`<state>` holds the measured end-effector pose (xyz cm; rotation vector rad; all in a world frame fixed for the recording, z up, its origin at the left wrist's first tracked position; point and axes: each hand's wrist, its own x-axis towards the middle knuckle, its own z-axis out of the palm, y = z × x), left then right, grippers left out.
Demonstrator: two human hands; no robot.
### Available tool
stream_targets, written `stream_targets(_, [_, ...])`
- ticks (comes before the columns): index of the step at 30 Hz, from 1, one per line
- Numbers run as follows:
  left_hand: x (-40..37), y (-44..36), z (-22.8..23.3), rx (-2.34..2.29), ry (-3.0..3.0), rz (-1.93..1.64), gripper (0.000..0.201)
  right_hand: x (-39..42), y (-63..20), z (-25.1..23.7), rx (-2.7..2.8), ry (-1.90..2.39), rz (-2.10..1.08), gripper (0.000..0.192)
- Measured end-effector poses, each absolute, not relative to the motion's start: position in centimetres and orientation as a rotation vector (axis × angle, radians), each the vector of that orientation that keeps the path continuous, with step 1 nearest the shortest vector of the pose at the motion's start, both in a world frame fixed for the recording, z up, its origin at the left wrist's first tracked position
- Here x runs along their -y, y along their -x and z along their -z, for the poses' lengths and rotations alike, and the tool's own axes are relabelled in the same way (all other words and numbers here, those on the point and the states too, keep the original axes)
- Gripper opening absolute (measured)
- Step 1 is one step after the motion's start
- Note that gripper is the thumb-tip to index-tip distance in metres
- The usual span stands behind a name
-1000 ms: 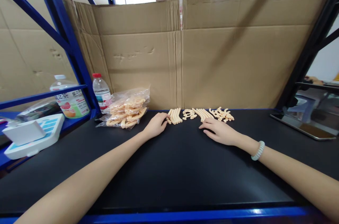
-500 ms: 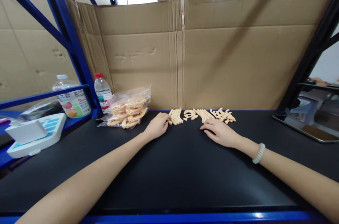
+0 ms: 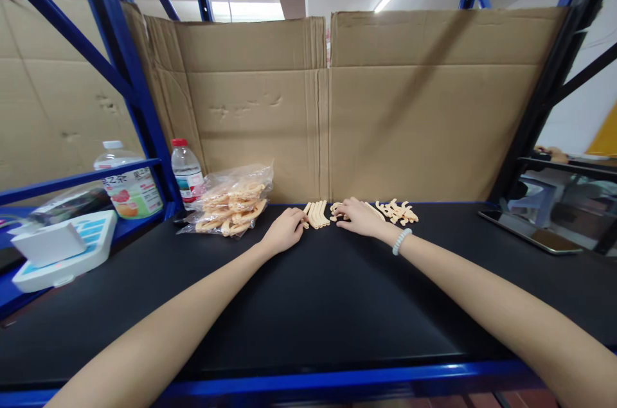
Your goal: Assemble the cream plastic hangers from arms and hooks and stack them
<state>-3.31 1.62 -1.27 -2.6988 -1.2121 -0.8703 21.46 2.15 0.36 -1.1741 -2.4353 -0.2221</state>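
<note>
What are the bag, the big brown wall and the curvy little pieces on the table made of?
The bag: thin, shiny, clear plastic, it seems; it's wrinkled, glints and shows what's inside.
The wall: dull cardboard, going by its crease lines and ragged edges.
The pieces: cream and smooth-looking, maybe plastic or wood; they're too small here to tell.

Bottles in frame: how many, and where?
2. The red-capped bottle stands behind the plastic bag's left edge; the white-capped bottle is farther left, past the blue post, partly behind a blue rail. More could be hidden.
</note>
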Motion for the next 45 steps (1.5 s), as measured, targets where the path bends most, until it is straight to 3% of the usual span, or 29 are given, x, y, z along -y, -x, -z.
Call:
stream_targets(9, [-2.4,3.7,1.8,1.255,2.782,0.917,0.021,-3.9,-20.7,-0.4,2.369,1.126,-0.024,0.005])
stream_targets(14, [-2.5,3.8,1.6,1.274,2.864,1.002,0.012,-4.3,-22.8,-2.2,2.069,1.096,-0.279,0.022])
stream_targets(21, [-1.9,2.9,0.5,1.336,2.783,1.500,0.013,0.0,-25.2,-1.9,1.767,1.022,-0.703,0.033])
stream_targets(26, [0.1,0.3,-0.1,1.301,2.947,1.674,0.012,3.8,-24.0,-0.4,1.473,0.884,-1.313,0.036])
stream_targets(32, [2.8,-2.6,0.4,1.406,3.071,2.040,0.016,4.6,-23.1,-0.2,1.372,0.825,-1.399,0.035])
stream_targets(39, [3.4,-3.6,1.4,1.664,2.847,2.787,0.070,5.0,-22.8,0.4,1.212,0.892,-1.433,0.034])
stream_targets(43, [3.6,-3.7,1.4,1.658,2.940,2.725,0.035,5.1,-22.5,0.9,1.130,0.886,-1.401,0.037])
stream_targets(45, [3.9,-3.8,1.4,1.587,2.995,2.690,0.027,5.0,-22.4,1.0,1.092,0.861,-1.409,0.042])
